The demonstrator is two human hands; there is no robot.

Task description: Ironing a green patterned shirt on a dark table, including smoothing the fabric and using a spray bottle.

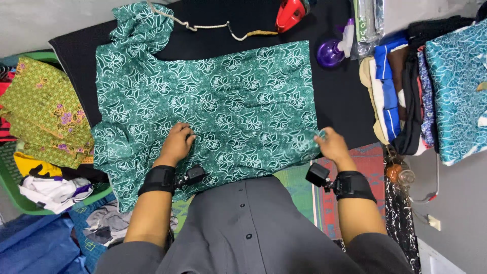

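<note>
A green garment (218, 101) with a white leaf pattern lies spread flat on a black padded surface (340, 96). My left hand (177, 143) presses down on the garment near its lower middle, fingers curled on the cloth. My right hand (332, 144) pinches the garment's lower right edge. Both wrists wear black straps with small black devices. A red iron (290, 13) stands at the far edge, its pale cord (213, 25) trailing across the garment's top.
A purple spray bottle (332, 50) stands right of the garment. Folded clothes (401, 86) and a teal patterned cloth (456, 86) are stacked at the right. A green basket (12, 182) with an olive floral cloth (45, 111) sits at the left. Blue fabric (35, 243) lies below.
</note>
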